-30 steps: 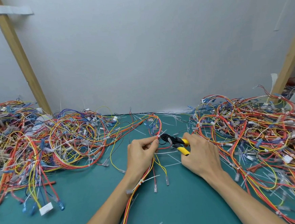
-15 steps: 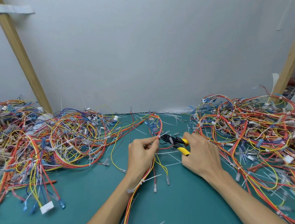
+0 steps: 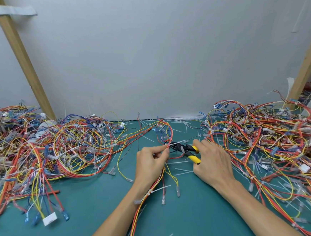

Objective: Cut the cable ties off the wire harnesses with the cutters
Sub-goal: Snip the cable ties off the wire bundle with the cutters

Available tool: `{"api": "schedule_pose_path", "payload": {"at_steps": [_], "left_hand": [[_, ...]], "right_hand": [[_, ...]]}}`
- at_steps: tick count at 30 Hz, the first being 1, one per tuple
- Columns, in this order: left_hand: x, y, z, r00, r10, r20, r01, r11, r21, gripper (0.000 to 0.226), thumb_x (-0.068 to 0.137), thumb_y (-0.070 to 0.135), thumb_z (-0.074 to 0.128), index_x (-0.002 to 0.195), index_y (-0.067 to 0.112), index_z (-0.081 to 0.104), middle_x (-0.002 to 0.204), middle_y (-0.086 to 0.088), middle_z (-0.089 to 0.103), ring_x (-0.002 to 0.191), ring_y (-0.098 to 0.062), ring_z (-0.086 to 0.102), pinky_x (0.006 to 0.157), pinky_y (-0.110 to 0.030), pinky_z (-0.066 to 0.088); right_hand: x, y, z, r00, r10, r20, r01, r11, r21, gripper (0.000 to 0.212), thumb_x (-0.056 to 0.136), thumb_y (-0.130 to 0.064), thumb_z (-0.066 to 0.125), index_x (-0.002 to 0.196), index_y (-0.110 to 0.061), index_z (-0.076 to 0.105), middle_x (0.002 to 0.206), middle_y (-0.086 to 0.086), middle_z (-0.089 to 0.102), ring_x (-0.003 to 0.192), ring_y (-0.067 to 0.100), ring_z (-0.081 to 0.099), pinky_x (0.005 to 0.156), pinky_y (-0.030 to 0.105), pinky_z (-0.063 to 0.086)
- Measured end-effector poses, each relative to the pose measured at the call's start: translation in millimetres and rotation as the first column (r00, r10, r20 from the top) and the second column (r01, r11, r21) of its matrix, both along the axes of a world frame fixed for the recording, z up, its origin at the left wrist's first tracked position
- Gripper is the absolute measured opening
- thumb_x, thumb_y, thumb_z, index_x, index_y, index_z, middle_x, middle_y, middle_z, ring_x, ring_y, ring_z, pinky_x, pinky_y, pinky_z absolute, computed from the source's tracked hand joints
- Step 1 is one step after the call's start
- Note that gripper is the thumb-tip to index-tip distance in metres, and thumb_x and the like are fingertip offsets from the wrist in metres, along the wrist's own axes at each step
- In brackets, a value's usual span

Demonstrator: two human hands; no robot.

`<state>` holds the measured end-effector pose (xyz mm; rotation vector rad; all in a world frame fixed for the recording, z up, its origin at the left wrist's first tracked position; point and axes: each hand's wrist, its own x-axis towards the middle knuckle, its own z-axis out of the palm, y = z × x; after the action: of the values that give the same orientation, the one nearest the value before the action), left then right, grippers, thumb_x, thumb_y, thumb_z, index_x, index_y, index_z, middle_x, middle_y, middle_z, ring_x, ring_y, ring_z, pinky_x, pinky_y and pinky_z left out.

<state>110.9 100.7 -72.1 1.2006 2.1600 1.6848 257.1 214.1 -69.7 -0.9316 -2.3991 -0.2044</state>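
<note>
Nearest the camera, two bare forearms reach forward over the green worktop [image 3: 94, 206]. A wire harness [image 3: 139, 212] of red, orange and yellow strands runs up alongside the left forearm, with a white cable tie [image 3: 153, 191] wrapped round it just short of the wrist, its tail sticking out to the right. A few loose ends with clear terminals hang off the bundle between the two wrists.

The left hand [image 3: 151, 164] is curled closed, thumb and forefinger pinched on the harness where a second white tie [image 3: 172, 144] sits. The right hand [image 3: 213, 161], just right of the left hand, is wrapped round the yellow-and-black handles of the cutters [image 3: 186, 150]. The dark head of the cutters points left, toward the pinched spot, and lies touching or nearly touching the tie there; whether the blades are closed on it cannot be told. Beyond the left hand's fingertips the harness curls up into a loop and back down.

Cut scraps of white tie [image 3: 181, 169] lie scattered on the worktop around both hands.

To the left of the hands, further off, is a broad tangled heap of harnesses [image 3: 47, 152]; a similar heap [image 3: 268, 138] spreads to the right of the hands. Behind everything stands a plain grey wall [image 3: 155, 52], with a slanted wooden post [image 3: 23, 61] far left of the hands and another [image 3: 306, 63] far right.
</note>
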Motion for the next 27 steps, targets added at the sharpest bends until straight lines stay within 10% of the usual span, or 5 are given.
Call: {"api": "schedule_pose_path", "payload": {"at_steps": [27], "left_hand": [[3.1, -2.4, 2.9, 0.999, -0.043, 0.006, 0.043, 0.999, 0.018, 0.015, 0.090, 0.019, 0.066, 0.097, 0.015, 0.078, 0.067, -0.017, 0.069, 0.061, -0.014, 0.057, 0.065, -0.032, 0.050]], "right_hand": [[1.6, 2.4, 2.9, 0.994, 0.037, 0.103, -0.024, 0.993, -0.119, 0.024, 0.060, -0.016, 0.056, 0.074, -0.022, 0.038, 0.059, -0.005, 0.040, 0.061, 0.028, 0.045, 0.048, 0.029, 0.022]]}}
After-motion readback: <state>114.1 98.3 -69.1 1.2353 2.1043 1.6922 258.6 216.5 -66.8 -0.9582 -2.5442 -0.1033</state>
